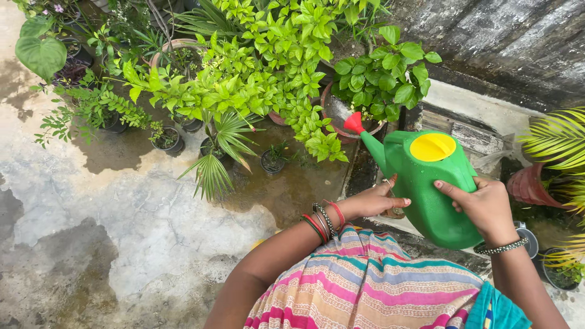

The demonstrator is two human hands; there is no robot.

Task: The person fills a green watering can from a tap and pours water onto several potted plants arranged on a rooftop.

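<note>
A green watering can [432, 189] with a yellow lid [432, 147] and a red spout tip [353, 123] is tilted toward a terracotta pot [336, 111] of leafy green plant. My right hand [484, 204] grips the can's right side near the handle. Against the can's left side rests my left hand [375, 200], fingers curled on its body. Bangles circle both wrists.
Many potted plants [244, 67] crowd the upper part of the view, with small black pots [168, 139] on wet concrete [122, 207]. A palm in a reddish pot [527, 184] stands at the right. A dark stone wall [512, 42] runs along the top right.
</note>
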